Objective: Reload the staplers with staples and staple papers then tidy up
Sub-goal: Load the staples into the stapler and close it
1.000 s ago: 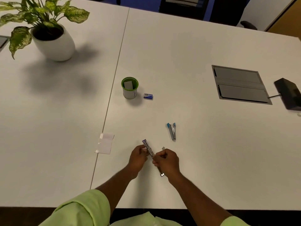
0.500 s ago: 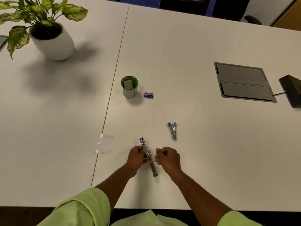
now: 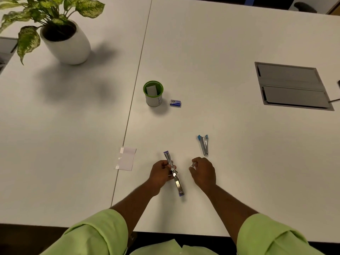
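Head view showed the reloading step in hand. Nearest the person, the purple stapler [image 3: 173,173] lay swung fully open in a long line, and it serves here as the landmark. The left hand [image 3: 160,173] gripped it at the hinge, fingers curled round the metal. Just right of the stapler, apart from it, the right hand [image 3: 202,173] pinched a small pale strip, probably staples [image 3: 193,164], in its curled fingers.

Judging from this, the next move calls for lining that strip up with the open channel and sliding it in straight, then closing the arm.

Left of the stapler lay a paper slip [image 3: 126,159] on the desk [image 3: 239,162]; beyond and to the right lay the blue stapler [image 3: 203,144], untouched. Farther beyond stood a green cup [image 3: 153,93] with the staple box [image 3: 175,103] beside it.

A second earlier both hands met on the stapler; since then the right hand had drawn away and the stapler had unfolded.
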Available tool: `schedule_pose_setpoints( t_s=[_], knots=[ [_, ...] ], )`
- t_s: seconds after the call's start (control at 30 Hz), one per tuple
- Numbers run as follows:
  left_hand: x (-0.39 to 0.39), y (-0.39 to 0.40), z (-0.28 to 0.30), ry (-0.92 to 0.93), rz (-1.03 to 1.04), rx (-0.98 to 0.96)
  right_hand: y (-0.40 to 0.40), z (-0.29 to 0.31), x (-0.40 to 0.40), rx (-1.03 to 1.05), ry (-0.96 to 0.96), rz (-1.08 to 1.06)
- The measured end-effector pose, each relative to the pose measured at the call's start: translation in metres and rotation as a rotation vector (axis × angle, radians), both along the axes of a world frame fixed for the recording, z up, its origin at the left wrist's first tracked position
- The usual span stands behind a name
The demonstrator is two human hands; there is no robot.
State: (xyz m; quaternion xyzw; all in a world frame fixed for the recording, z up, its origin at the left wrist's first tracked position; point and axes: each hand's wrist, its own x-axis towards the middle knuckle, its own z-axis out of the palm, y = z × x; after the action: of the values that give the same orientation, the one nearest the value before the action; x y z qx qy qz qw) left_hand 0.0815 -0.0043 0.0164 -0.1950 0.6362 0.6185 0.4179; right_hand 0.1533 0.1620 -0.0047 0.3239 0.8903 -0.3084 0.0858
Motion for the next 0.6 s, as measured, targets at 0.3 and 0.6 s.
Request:
schedule_pose_setpoints(
  t_s=[0.3,0.6],
  knots=[
    [0.003,0.009,0.007,-0.016,-0.002,0.042,0.001,-0.009,-0.003,0.128,-0.037,0.009],
    [0.003,0.003,0.007,-0.018,-0.018,0.018,-0.011,0.008,-0.008,-0.189,0.159,-0.089]
  ],
)
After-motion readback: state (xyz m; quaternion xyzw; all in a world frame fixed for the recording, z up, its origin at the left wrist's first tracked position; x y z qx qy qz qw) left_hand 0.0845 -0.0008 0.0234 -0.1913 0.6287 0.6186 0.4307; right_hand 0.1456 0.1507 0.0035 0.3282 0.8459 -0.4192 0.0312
